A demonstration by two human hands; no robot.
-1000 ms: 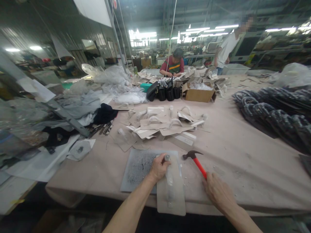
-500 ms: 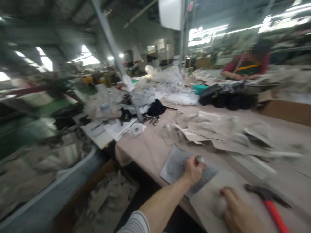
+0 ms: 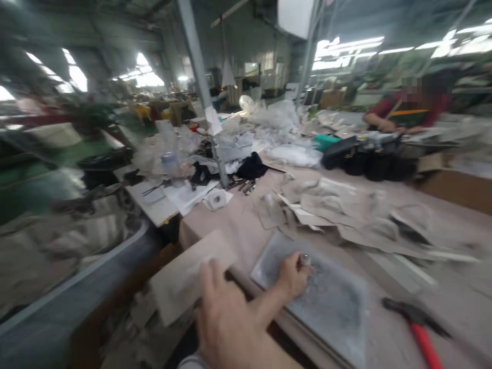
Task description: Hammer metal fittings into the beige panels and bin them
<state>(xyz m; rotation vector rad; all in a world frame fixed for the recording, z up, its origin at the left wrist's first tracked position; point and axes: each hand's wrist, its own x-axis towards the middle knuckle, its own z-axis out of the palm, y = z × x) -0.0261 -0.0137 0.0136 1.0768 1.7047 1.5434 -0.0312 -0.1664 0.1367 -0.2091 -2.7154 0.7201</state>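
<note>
My left hand (image 3: 294, 277) is closed around a small, shiny metal cylinder (image 3: 305, 260), resting on a scuffed grey slab (image 3: 342, 302) at the table's edge. Crossing over my left forearm, my right hand (image 3: 226, 307) reaches to the left. A flat beige piece of material (image 3: 188, 271) is in its fingers, above a box of scraps; the thumb is hidden and the hand is blurred. To the right of the slab lies a hammer-like tool with a dark head and red handle (image 3: 421, 333).
Beige cut pieces (image 3: 334, 205) are heaped beyond the slab. A cardboard box (image 3: 88, 318) and a grey bin (image 3: 96, 266) hold scraps at the left. A metal post (image 3: 200, 66) rises at the table's far-left corner. A co-worker (image 3: 415, 107) sits across the table.
My right hand has swung left across my left arm, carrying the beige piece off the slab. My left hand stays on the slab with the metal cylinder. The view has shifted slightly.
</note>
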